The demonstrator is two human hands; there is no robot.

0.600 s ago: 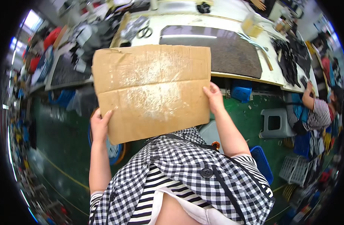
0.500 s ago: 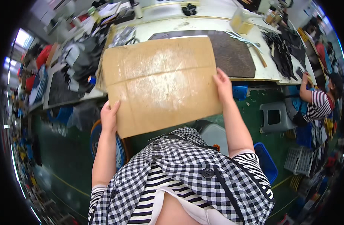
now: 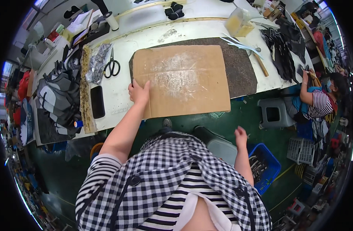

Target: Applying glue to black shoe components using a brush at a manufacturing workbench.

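The cardboard sheet (image 3: 184, 82) lay over the dark mat (image 3: 240, 73), jutting past the front edge of the bench (image 3: 116, 90). The left hand (image 3: 140, 93) pinched its left side; beyond that front edge hung the right hand (image 3: 241, 136), finger spread unclear.

From the wearer's head, one wide fisheye camera looks steeply down and forward at a flat rectangular brown cardboard sheet (image 3: 188, 86); nearest the lens, below the sheet, is a black-and-white checked cloth garment (image 3: 165, 165); a flat white counter (image 3: 118, 94) stretches beyond the sheet.
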